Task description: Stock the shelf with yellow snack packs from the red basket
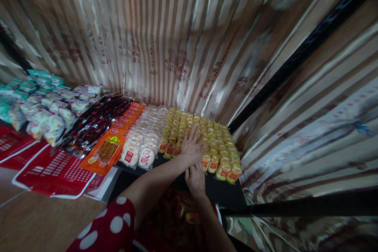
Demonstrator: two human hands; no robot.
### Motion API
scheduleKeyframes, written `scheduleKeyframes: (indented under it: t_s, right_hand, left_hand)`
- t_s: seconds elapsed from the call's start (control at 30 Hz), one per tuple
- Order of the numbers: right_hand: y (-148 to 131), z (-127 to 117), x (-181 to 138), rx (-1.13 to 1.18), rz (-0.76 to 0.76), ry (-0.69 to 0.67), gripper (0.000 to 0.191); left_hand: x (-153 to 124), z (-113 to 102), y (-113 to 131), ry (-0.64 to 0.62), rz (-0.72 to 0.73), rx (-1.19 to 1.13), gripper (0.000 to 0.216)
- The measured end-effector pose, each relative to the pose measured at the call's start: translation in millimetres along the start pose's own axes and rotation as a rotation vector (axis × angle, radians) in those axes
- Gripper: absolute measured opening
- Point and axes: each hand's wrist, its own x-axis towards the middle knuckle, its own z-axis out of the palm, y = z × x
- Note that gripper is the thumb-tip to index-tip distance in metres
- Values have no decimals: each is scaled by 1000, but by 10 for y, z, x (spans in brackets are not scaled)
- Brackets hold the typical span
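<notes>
My left hand (192, 145) lies flat, fingers stretched out, on rows of small yellow snack packs (217, 141) laid on a black tray (220, 193). My right hand (195, 179) sits just below it at the tray's front part, tucked against my left wrist. Its fingers are hidden by the left wrist, so I cannot tell whether it holds anything. My left arm wears a red sleeve with white dots (109, 228).
Left of the yellow packs lie white round packs (141, 141), orange packets (113, 143), dark red packets (94, 124) and white and green bags (44, 106). Red printed sheets (56, 169) cover the wooden surface. A striped shiny curtain (177, 35) hangs behind and to the right.
</notes>
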Motion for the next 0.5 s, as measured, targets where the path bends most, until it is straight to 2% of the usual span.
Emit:
scheduleKeyframes:
  t_s: [0.1,0.17,0.27,0.37,0.43,0.5]
  right_hand:
    - [-45,-54,40,-30,20,-50,26]
    - [-71,-85,64,-26,19,-53,27]
    - [-89,-104,80,-14,19,-45,26]
    - [-87,-102,80,2,15,-48,25]
    - [-79,-96,77,18,8,-42,24]
    - [-69,-86,73,32,3,-33,24]
  left_hand:
    - [199,63,-63,-272,-76,-15,53]
    - [243,76,-87,-378,-119,-22,55]
    - [281,49,-55,-413,-155,-23,56]
    - [387,31,13,-372,-186,-41,56]
    - [488,59,31,-346,-168,-56,56]
    - [578,117,17,-375,-136,-57,56]
